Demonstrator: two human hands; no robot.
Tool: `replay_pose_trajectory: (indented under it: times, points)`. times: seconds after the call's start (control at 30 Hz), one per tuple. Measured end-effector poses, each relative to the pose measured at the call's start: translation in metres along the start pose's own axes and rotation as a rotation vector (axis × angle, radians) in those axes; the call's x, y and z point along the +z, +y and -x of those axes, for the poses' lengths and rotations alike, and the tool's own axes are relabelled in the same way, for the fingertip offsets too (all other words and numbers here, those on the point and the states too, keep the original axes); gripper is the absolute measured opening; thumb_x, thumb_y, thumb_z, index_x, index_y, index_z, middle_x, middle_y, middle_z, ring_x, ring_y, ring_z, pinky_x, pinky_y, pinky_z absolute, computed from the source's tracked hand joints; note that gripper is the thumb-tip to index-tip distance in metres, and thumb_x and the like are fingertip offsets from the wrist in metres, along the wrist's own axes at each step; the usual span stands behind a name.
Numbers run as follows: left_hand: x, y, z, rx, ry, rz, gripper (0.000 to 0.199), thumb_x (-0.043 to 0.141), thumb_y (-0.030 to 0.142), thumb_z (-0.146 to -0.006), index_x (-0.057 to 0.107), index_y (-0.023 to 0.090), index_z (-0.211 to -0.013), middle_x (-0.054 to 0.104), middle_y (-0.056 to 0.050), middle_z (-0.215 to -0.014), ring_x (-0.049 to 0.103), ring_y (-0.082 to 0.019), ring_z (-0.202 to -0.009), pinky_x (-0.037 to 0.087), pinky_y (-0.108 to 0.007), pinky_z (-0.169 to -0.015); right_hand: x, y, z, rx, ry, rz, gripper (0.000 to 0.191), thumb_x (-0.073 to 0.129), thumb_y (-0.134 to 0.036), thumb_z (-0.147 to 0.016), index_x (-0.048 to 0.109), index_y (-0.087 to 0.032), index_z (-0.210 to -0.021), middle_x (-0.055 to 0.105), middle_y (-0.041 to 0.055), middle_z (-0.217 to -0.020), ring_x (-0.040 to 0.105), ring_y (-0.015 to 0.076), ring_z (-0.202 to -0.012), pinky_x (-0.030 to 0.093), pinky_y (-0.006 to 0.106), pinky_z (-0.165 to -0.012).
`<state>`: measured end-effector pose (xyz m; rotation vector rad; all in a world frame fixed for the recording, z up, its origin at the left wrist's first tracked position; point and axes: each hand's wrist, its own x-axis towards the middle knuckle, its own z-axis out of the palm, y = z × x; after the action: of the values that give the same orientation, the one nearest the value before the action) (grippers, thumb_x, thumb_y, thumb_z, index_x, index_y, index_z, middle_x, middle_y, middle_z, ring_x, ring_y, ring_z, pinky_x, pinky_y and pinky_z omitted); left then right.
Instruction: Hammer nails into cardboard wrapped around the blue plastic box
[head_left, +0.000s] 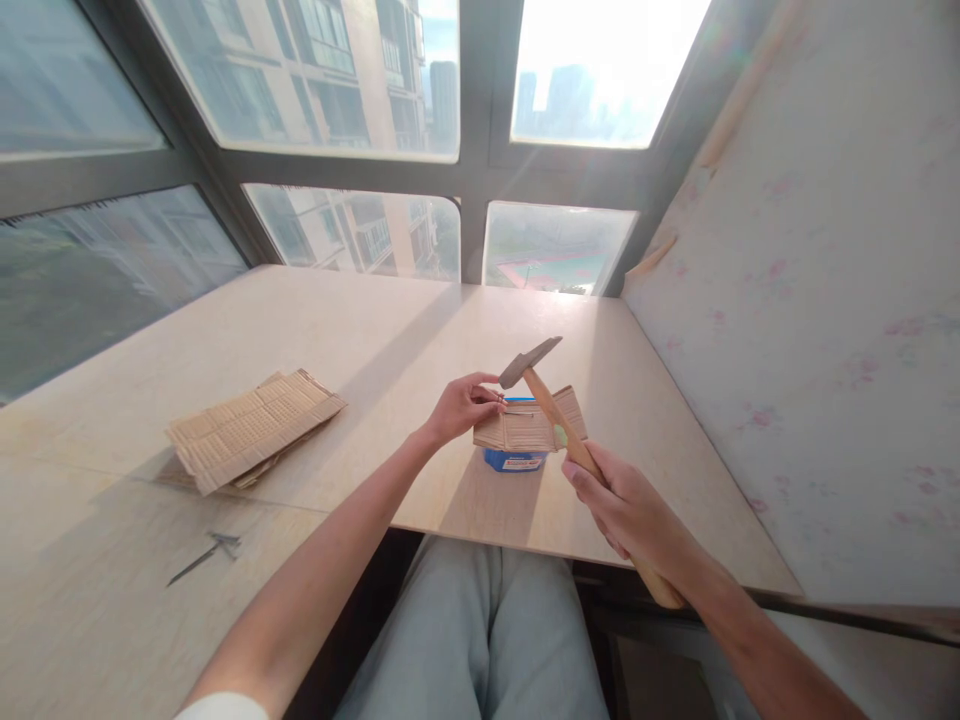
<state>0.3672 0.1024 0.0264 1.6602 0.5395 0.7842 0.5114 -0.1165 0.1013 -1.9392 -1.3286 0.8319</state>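
A hammer with a wooden handle (pixel 553 408) is in my right hand (pixel 619 495), whose fingers wrap round the handle. Its metal head hangs above the back of a cardboard piece (pixel 526 430). This cardboard lies on top of a blue box (pixel 516 460). At the cardboard's left back edge is my left hand (pixel 469 405), its thumb and finger pinched round a small thin thing that looks like a nail. Another thin nail (pixel 523 414) lies across the cardboard.
Stacked cardboard pieces (pixel 255 430) lie on the left of the pale tabletop (pixel 390 350). Several loose nails (pixel 214 550) are nearer the front left. Windows stand behind the table, and a flowered wall (pixel 817 300) rises along its right side.
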Motion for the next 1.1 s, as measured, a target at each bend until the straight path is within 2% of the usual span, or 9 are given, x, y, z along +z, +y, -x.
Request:
replay_pose_trajectory:
  times: [0.2,0.37,0.53,0.63,0.8,0.87,1.0,1.1]
  points:
    - [0.0,0.002,-0.002,-0.021,-0.075,-0.033,0.049,0.078,0.029,-0.068,0.061,0.012,-0.11,0.075,-0.011,-0.086,0.072,-0.025,-0.088,0.056,-0.039,-0.083,0.0,-0.001,0.0,0.006,-0.019,0.03,0.022,0.045,-0.039,-0.09,0.045,-0.022,-0.077,0.041,-0.0079,-0.044,0.033,0.0085,-0.033,0.02,0.021,-0.036]
    - [0.001,-0.002,-0.003,0.029,-0.05,-0.021,0.048,0.079,0.029,-0.067,0.06,0.013,-0.108,0.075,-0.008,-0.082,0.071,-0.024,-0.088,0.056,-0.04,-0.085,0.0,0.002,0.004,0.022,0.017,-0.047,0.025,0.044,-0.043,-0.092,0.046,-0.022,-0.079,0.039,-0.0084,-0.043,0.033,0.0081,-0.032,0.021,0.02,-0.034]
    - [0.0,0.0,-0.001,0.034,-0.052,-0.055,0.047,0.078,0.029,-0.069,0.061,0.013,-0.11,0.075,-0.009,-0.083,0.071,-0.023,-0.09,0.055,-0.04,-0.088,0.003,0.006,0.004,0.042,-0.007,-0.191,0.034,0.045,-0.053,-0.092,0.043,-0.022,-0.078,0.037,-0.0096,-0.045,0.033,0.0078,-0.028,0.024,0.019,-0.029]
    - [0.0,0.003,0.0,0.034,-0.054,-0.069,0.047,0.077,0.028,-0.07,0.062,0.012,-0.111,0.075,-0.01,-0.085,0.071,-0.022,-0.09,0.055,-0.04,-0.089,0.003,0.004,-0.003,0.015,0.087,-0.232,0.036,0.048,-0.056,-0.089,0.047,-0.022,-0.082,0.041,-0.0087,-0.048,0.036,0.0087,-0.028,0.028,0.02,-0.028]
    - [-0.002,0.008,0.002,0.013,-0.035,-0.054,0.044,0.076,0.029,-0.07,0.062,0.012,-0.109,0.074,-0.011,-0.087,0.071,-0.023,-0.089,0.056,-0.039,-0.084,-0.002,0.003,-0.021,0.033,0.384,0.029,0.035,0.056,-0.055,-0.085,0.054,-0.021,-0.09,0.046,-0.007,-0.046,0.042,0.0106,-0.031,0.033,0.022,-0.034]
    - [-0.002,0.009,0.002,-0.002,-0.02,-0.036,0.043,0.075,0.029,-0.07,0.062,0.012,-0.108,0.074,-0.011,-0.088,0.071,-0.022,-0.087,0.057,-0.038,-0.08,-0.003,0.007,-0.028,0.059,0.404,0.04,0.036,0.057,-0.056,-0.084,0.053,-0.021,-0.09,0.046,-0.0071,-0.045,0.043,0.0116,-0.031,0.033,0.022,-0.035]
    - [-0.002,0.008,0.001,-0.005,-0.02,-0.046,0.042,0.075,0.029,-0.07,0.062,0.012,-0.107,0.074,-0.01,-0.088,0.071,-0.021,-0.085,0.057,-0.037,-0.08,0.0,0.02,-0.033,0.09,0.366,-0.081,0.038,0.056,-0.059,-0.084,0.054,-0.021,-0.09,0.043,-0.0084,-0.041,0.043,0.0132,-0.029,0.031,0.023,-0.031]
    - [-0.002,0.008,0.0,0.003,-0.036,-0.063,0.041,0.075,0.028,-0.07,0.063,0.012,-0.106,0.074,-0.01,-0.086,0.071,-0.022,-0.085,0.057,-0.037,-0.081,0.003,0.025,-0.032,0.091,0.409,-0.112,0.038,0.055,-0.059,-0.085,0.053,-0.021,-0.088,0.042,-0.0086,-0.041,0.043,0.0126,-0.029,0.032,0.022,-0.031]
